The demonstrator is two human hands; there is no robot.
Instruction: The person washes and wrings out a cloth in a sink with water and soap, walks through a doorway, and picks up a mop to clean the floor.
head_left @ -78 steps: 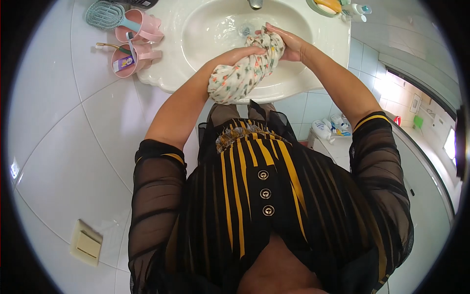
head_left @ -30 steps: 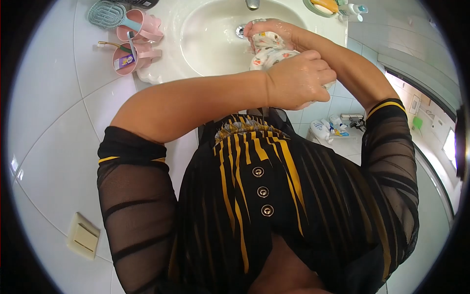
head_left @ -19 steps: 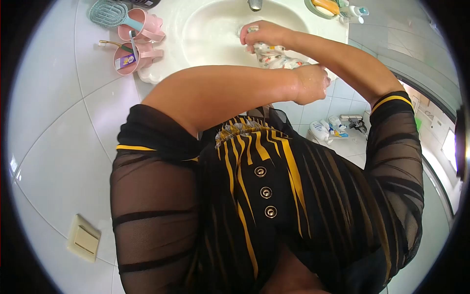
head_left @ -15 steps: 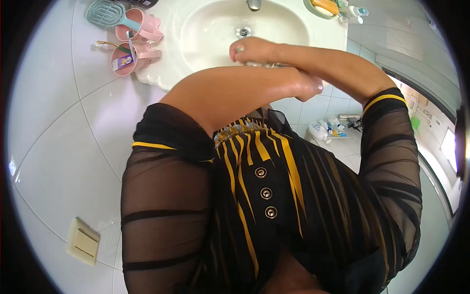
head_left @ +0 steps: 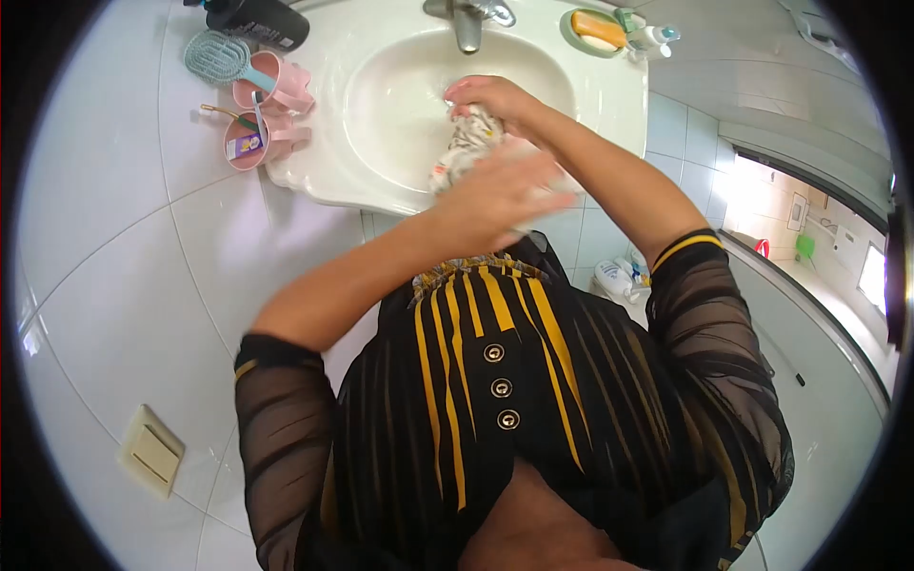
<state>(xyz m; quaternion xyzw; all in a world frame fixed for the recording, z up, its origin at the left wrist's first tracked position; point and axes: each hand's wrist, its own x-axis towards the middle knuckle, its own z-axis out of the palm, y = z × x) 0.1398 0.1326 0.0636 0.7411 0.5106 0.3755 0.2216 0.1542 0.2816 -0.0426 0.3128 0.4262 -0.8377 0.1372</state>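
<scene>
Over the near side of the sink, my right hand [head_left: 490, 99] is closed round a bunched white cloth [head_left: 468, 135] with a small dark and orange print. The cloth hangs down from that fist toward me. My left hand [head_left: 505, 195] lies across the lower part of the cloth and hides some of it. Its fingers are stretched out and blurred by motion. The white sink basin [head_left: 376, 105] lies beneath both hands, with the metal tap [head_left: 467, 29] beyond them.
Two pink cups [head_left: 249, 152] with toothbrushes and a toothpaste tube stand at the left, near a blue hairbrush [head_left: 217, 57] and a black bottle [head_left: 255, 21]. A soap dish [head_left: 576, 43] sits at the right rim. White bottles [head_left: 614, 278] are lower right.
My forearms have uncrossed. My left hand has come back to the left, its fingers now stretched out, and more of the cloth shows. The view has shifted, showing more of the tap.
</scene>
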